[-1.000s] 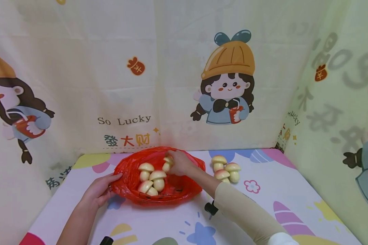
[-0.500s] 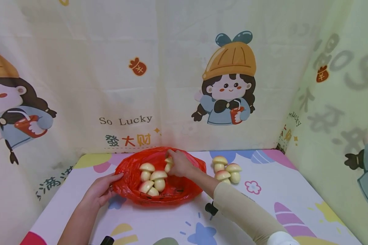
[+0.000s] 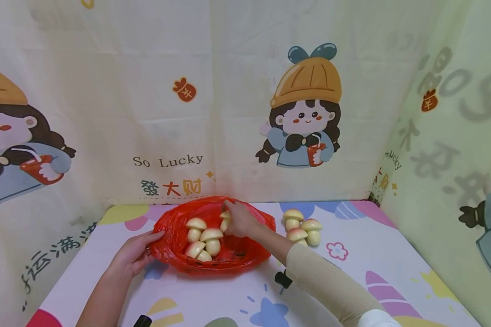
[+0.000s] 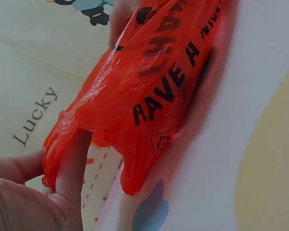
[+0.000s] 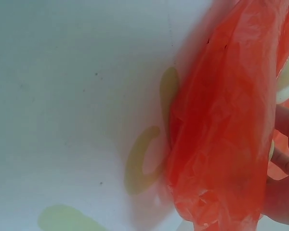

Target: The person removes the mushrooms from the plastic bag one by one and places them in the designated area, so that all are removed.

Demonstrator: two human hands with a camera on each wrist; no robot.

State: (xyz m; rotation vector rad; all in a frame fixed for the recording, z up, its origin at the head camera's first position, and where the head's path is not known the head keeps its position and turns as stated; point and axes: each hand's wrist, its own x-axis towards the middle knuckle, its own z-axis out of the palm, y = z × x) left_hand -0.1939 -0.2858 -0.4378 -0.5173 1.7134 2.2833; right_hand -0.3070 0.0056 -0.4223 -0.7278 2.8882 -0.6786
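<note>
A red plastic bag [image 3: 180, 263] lies on the table with its mouth spread wide. My left hand [image 3: 132, 254] pinches the bag's left edge; in the left wrist view its thumb and fingers [image 4: 74, 168] have the thin plastic between them. Inside the bag sit several cream toy mushrooms [image 3: 211, 241] with pinkish caps. My right hand [image 3: 241, 220] reaches into the bag's right half and grips another toy mushroom [image 3: 225, 221], partly hidden by the fingers. In the right wrist view the bag's side [image 5: 221, 134] covers much of that hand [image 5: 284, 192].
Several more toy mushrooms [image 3: 312, 231] stand grouped on the table right of the bag, partly behind my right forearm. The patterned table [image 3: 245, 295] meets a printed cloth backdrop [image 3: 229, 113] at the back and sides. A black strap end [image 3: 283, 279] shows beneath my right sleeve.
Both hands, the bag and the mushrooms stay almost in place. The whole head view has shifted slightly, and the mushroom in my right hand has turned or sunk a little behind the fingers.
</note>
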